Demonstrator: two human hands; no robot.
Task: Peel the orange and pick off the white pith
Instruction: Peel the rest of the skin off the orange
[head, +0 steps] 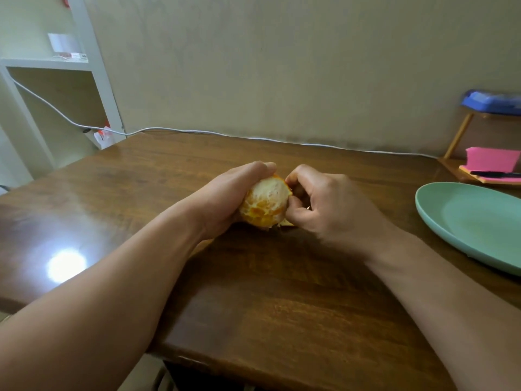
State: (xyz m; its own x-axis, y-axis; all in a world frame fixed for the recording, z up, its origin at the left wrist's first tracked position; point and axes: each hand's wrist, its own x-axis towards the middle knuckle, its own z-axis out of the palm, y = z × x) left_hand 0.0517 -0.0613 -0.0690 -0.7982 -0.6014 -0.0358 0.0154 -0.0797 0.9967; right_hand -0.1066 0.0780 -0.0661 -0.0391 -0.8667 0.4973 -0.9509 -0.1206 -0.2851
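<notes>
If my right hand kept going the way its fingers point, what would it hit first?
The orange, held in the left hand. The right hand seems to be pinching at its side now.

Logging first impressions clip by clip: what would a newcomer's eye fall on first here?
The partly peeled orange, white pith showing, near the middle of the table: the left hand grips it while the right hand picks at its right side. Then the green plate at the right edge, and a bright glare on the wood at left.
</notes>
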